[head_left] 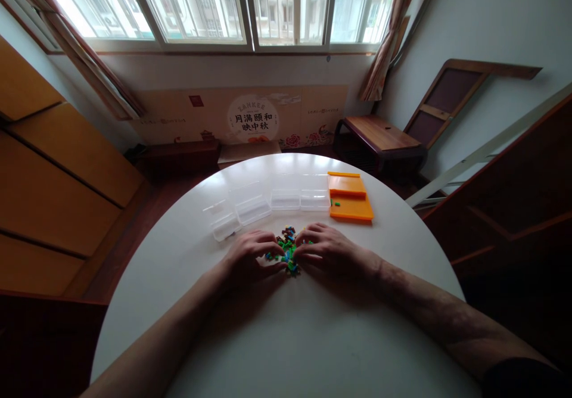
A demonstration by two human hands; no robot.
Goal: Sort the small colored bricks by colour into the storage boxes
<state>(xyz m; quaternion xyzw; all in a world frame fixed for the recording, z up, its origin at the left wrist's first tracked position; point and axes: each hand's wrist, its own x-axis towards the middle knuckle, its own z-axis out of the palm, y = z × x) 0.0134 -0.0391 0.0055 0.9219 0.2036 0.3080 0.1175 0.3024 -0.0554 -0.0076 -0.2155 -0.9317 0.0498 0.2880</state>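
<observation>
A small heap of tiny plastic building bricks (289, 246), mostly green with blue, brown and a few yellowish ones, lies on the round white table (286, 338). From the left, my left hand (254, 252) reaches into the heap, its thumb and curled fingers drawn close together at the tips. Facing it, my right hand (326, 248) touches the heap's right side with bent fingers, thumb and fingertips close together. Bricks lie between and around both sets of fingertips. Whatever is pinched in either hand is too small to make out.
Beyond the hands, several clear plastic boxes (254, 208) with raised lids stand in an arc. Right of them is an open orange case (351, 208) with small green bricks inside. A wooden bench (382, 133) and a window (250, 8) are behind the table.
</observation>
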